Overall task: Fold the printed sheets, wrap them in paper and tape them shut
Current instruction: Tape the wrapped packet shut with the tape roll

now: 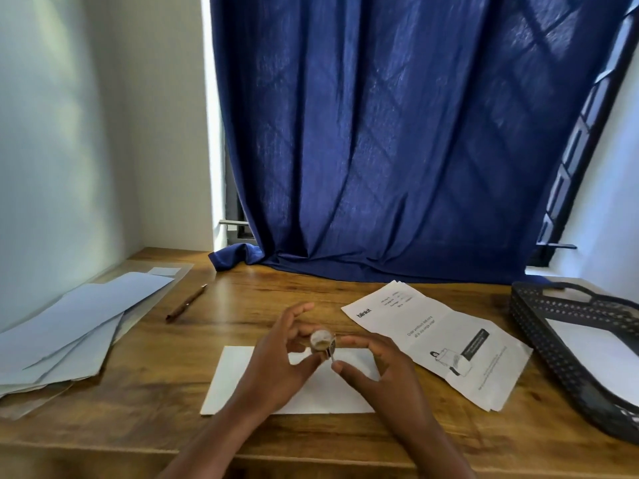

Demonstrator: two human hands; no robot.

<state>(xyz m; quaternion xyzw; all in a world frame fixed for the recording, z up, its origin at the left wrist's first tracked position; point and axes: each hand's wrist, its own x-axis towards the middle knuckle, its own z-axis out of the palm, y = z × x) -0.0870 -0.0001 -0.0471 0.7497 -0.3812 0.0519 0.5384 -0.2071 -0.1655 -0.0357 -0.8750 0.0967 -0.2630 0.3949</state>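
Item: small roll of tape (321, 340), being held up above the near middle of the wooden bench (145, 392). The left hand (280, 361) is gripping the roll, its thumb and fingers curled round the rim. The right hand (377, 366) is pinching the loose end of the tape just beside the roll, between thumb and forefinger. The two hands are sitting close together, joined only through the roll.

Item: white wrapped packet (242, 382), lying flat on the bench directly under the hands, its long side running left to right, partly covered by both wrists.

Item: printed sheets (439, 340), lying on the bench to the right of the packet, stacked and angled, showing a crease across the middle, a "blinkit" heading and a small drawing. They are near the packet; whether they touch it cannot be told.

Item: pale blue-grey paper sheets (69, 326), lying fanned in a loose pile at the left edge of the bench, well apart from the hands.

Item: brown pen (186, 303), lying diagonally on the bench between the pile and the hands.

Item: dark perforated tray (553, 350), sitting at the far right edge of the bench, holding white paper.

Item: blue curtain (397, 133), hanging behind the bench, its hem resting on the far edge.
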